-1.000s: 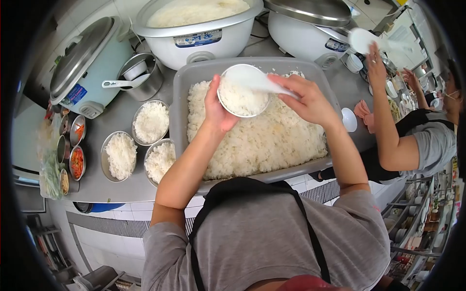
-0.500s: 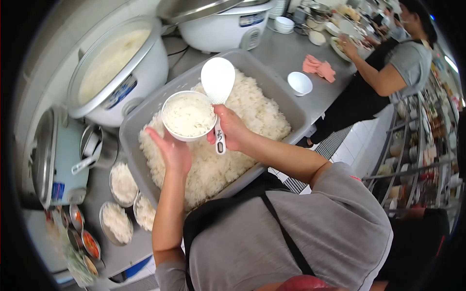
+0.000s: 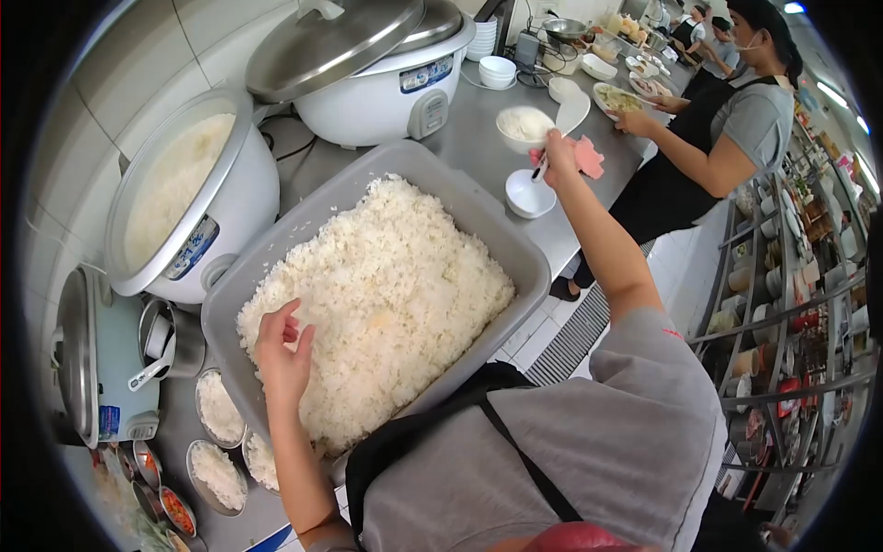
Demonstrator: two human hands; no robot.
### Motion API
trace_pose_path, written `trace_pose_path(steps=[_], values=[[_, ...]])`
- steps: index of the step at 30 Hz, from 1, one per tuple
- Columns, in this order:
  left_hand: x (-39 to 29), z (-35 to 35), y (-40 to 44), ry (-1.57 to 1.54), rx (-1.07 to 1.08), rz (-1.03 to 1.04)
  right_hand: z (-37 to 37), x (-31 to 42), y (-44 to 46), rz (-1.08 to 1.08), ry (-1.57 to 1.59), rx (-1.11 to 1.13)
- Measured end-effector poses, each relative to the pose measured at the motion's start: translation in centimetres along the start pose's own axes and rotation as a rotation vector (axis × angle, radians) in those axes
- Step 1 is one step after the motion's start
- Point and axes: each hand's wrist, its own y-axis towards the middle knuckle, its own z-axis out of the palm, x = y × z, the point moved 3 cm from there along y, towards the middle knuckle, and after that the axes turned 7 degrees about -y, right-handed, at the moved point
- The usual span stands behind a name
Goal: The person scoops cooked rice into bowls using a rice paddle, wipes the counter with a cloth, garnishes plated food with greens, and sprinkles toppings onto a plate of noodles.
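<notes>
My right hand (image 3: 559,156) reaches over the steel counter, gripping a small white bowl (image 3: 517,144) of rice together with a white rice paddle (image 3: 573,112). Below it on the counter stands an empty white bowl (image 3: 531,195), and a pink cloth (image 3: 590,159) lies just behind the hand. My left hand (image 3: 283,354) hovers above the left part of the cooked rice (image 3: 395,276), fingers slightly curled and apart, holding nothing. The rice fills a large grey tub (image 3: 510,241) in front of me.
An uncovered rice cooker (image 3: 235,207) stands left of the tub, another cooker (image 3: 368,106) with a metal lid behind it. Bowls of rice (image 3: 218,478) and a metal pot (image 3: 189,345) sit at the left. A co-worker (image 3: 704,152) handles a dish at the right; shelving (image 3: 773,322) stands beyond.
My right hand has carried the rice bowl and paddle from above the tub to the far right counter. My left hand has come away from the bowl and stays over the rice.
</notes>
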Motion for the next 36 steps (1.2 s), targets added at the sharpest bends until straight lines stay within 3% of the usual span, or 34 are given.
trace_pose_path(steps=[4,6,10,12,15,16,18,20,23,25,28,29,31,32,33,34,36], values=[[1.6,-0.4,0.2,0.092,0.021,-0.085,-1.2,-4.7,8.9,0.082,-0.068,0.006],[1.4,-0.6,0.4,0.344,0.052,-0.085,-0.8,-6.3,11.7,0.15,0.007,0.011],[2.1,0.1,0.7,0.356,-0.016,-0.122,-0.6,-5.7,15.0,0.148,0.287,-0.143],[2.1,0.4,0.9,0.215,-0.159,-0.054,-1.7,-5.6,15.7,0.166,0.392,-0.204],[2.8,0.1,0.8,0.158,-0.175,-0.161,-4.5,-3.2,15.5,-0.14,-0.493,-0.048],[3.2,-0.2,0.6,0.156,-0.175,-0.16,-5.5,-2.4,13.7,-0.142,-0.494,-0.049],[4.6,-0.8,0.2,0.149,-0.138,-0.314,-6.0,-2.0,8.9,-0.246,-1.063,0.351],[4.2,-1.0,0.2,0.15,-0.092,-0.304,-7.0,-4.3,6.6,-0.268,-1.395,0.408],[4.7,-0.5,-0.3,0.043,-0.042,-0.24,-7.9,-7.4,3.6,-0.388,-1.348,0.347],[4.6,0.1,-0.3,-0.078,-0.032,-0.173,-8.1,-7.8,2.3,-0.201,-1.006,0.315],[3.0,0.7,-0.4,-0.352,-0.088,-0.264,-6.6,-5.0,0.2,-0.185,-0.8,0.264],[2.3,1.0,-0.1,-0.4,-0.051,-0.236,-4.6,-2.1,-2.2,-0.221,-0.634,0.321],[1.3,1.4,-0.1,-0.448,-0.008,-0.214,0.2,3.7,-8.2,-0.304,-0.661,0.435],[1.1,1.8,-0.2,-0.692,0.052,-0.261,2.9,5.0,-10.4,-0.322,-0.727,0.536],[0.5,2.1,-0.2,-0.933,0.103,-0.305,6.0,5.6,-12.9,-0.343,-0.699,0.716],[-0.5,2.4,-0.4,-1.047,0.134,-0.328,9.3,5.0,-15.3,-0.588,-0.565,0.898],[-1.1,2.2,-0.8,-1.153,0.108,-0.346,15.0,4.0,-21.8,-0.559,-0.724,1.153]])
